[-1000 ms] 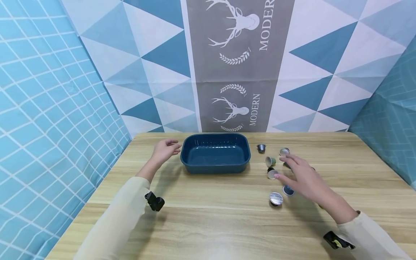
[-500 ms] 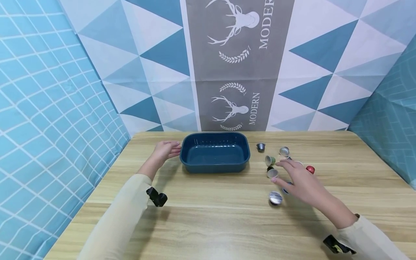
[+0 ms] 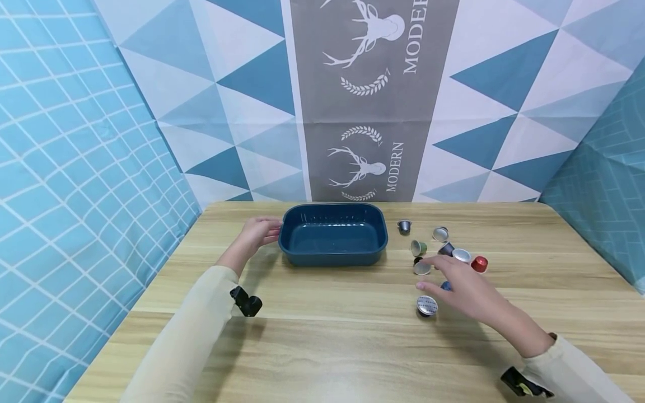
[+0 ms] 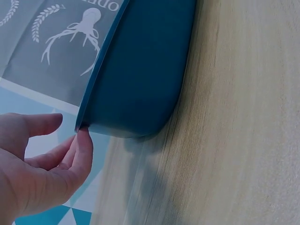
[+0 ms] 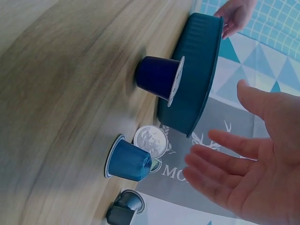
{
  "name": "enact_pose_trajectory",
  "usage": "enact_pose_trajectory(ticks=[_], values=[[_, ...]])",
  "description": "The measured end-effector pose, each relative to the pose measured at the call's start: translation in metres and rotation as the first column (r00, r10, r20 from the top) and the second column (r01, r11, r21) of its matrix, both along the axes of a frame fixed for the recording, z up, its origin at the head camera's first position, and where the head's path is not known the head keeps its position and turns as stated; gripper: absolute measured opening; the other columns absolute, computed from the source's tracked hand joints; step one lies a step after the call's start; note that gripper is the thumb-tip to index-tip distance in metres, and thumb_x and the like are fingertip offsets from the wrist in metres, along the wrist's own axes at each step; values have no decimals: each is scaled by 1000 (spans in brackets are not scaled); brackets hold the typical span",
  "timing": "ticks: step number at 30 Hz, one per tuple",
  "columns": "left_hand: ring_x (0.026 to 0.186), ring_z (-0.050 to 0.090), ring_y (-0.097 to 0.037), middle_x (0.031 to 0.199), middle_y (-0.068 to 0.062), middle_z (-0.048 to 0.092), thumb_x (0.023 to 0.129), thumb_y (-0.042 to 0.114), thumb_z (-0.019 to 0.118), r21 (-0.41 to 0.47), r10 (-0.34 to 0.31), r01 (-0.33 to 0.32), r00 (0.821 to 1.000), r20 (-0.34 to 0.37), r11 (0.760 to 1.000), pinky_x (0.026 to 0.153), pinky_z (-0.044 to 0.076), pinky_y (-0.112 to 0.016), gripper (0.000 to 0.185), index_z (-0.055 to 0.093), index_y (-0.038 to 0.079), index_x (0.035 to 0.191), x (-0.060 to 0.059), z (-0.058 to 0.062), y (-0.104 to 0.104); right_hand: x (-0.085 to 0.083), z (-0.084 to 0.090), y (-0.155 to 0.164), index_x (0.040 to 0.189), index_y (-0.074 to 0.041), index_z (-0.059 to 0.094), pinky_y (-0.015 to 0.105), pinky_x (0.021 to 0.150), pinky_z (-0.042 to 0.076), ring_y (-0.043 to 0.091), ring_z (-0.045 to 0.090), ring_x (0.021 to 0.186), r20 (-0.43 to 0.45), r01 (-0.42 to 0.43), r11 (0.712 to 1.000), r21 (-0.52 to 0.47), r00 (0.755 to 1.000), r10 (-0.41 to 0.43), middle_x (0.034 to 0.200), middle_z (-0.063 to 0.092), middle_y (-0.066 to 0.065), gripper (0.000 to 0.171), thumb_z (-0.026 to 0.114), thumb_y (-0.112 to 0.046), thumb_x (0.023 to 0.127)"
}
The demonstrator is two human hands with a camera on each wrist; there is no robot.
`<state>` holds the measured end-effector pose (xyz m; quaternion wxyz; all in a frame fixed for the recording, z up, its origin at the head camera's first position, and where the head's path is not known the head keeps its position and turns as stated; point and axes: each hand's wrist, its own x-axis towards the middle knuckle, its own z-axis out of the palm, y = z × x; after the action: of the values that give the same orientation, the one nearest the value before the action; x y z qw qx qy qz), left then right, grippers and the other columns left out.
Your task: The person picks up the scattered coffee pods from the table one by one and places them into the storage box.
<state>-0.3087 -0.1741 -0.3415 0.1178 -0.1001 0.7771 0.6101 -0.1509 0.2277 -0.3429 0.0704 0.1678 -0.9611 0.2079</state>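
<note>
At the left end of a dark blue plastic tray point(image 3: 330, 259), my left hand point(image 3: 258, 233) touches the rim with its fingertips. In the left wrist view the thumb of the left hand point(image 4: 51, 173) stays apart from the tray wall point(image 4: 136, 75). My right hand point(image 3: 466, 284) hovers palm down over scattered coffee capsules, fingers spread, holding nothing. Nearest to it are an upright capsule with a printed silver lid point(image 3: 427, 305) and a blue capsule point(image 3: 446, 285), partly hidden by the thumb. The right wrist view shows the dark blue capsule point(image 5: 157, 77) and the lighter blue capsule point(image 5: 129, 160) below the hand.
Around the right hand lie a red capsule point(image 3: 480, 264), a white-lidded capsule point(image 3: 461, 255), a green capsule point(image 3: 418, 248) and several others. A dark silver capsule point(image 3: 404, 226) stands near the tray's right end. A patterned cloth wall point(image 3: 373, 112) rises behind the wooden table point(image 3: 322, 347).
My left hand has moved slightly right, its fingers now at the tray rim. My right hand has drifted a little left and toward me, uncovering the red and white-lidded capsules.
</note>
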Motion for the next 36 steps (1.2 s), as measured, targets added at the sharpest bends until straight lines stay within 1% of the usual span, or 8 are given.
enact_pose_trajectory(ticks=[4,7,9,15,23,29,33,36], values=[[122,57,-24,141,-18,51,98,15,55,-25,4,-4,1000,-2,1000,100,49,-30,43,49,1,138,0,2,2,0,-2,0,121,-9,63,46,80,56,31,65,104,-20,-26,1000,2,999,26,120,66,13,43,70,-35,87],[125,56,-26,142,-17,50,98,15,55,-43,9,-9,1000,-4,999,101,47,-31,43,50,2,138,0,3,3,0,-3,-1,121,-7,63,44,79,56,29,66,101,-36,-50,999,14,998,51,118,67,12,43,71,-32,86],[122,58,-25,141,-17,51,98,14,55,-56,10,-11,1000,-6,998,100,48,-30,42,51,2,137,0,3,3,-1,-4,-1,121,-6,63,43,79,56,29,66,101,-34,-62,998,20,997,63,118,67,12,44,71,-31,86],[100,64,-13,139,-17,53,95,11,58,-72,18,-18,1000,0,997,96,50,-27,41,53,3,135,-1,0,2,-1,-9,-3,124,-2,60,44,85,55,28,65,104,16,-117,993,34,993,116,122,65,14,48,71,-29,87],[99,63,-13,139,-18,52,95,9,58,-67,30,-29,999,19,997,95,51,-26,41,53,3,135,1,-7,-5,-3,-14,0,123,-6,60,41,86,55,24,64,106,80,-244,969,43,967,240,121,66,7,44,71,-27,87],[84,64,-5,136,-18,54,94,9,60,-55,12,-13,1000,-1,998,90,53,-24,40,54,2,134,1,-5,-5,-4,-14,4,124,-10,60,42,87,54,24,64,108,120,-269,961,64,958,260,127,63,11,45,72,-31,86],[81,64,-3,136,-18,54,94,9,59,-53,5,-6,1000,-9,999,90,52,-25,39,55,2,132,2,-5,-6,-3,-14,5,124,-14,61,46,91,53,26,62,112,130,-272,958,90,957,260,130,61,13,48,76,-30,81],[81,64,-4,136,-19,54,94,8,59,-49,-3,2,1000,-16,999,89,53,-25,39,54,1,133,1,-5,-5,-3,-14,6,124,-14,61,48,93,51,29,60,116,132,-276,956,95,956,263,128,62,11,51,79,-27,79]])
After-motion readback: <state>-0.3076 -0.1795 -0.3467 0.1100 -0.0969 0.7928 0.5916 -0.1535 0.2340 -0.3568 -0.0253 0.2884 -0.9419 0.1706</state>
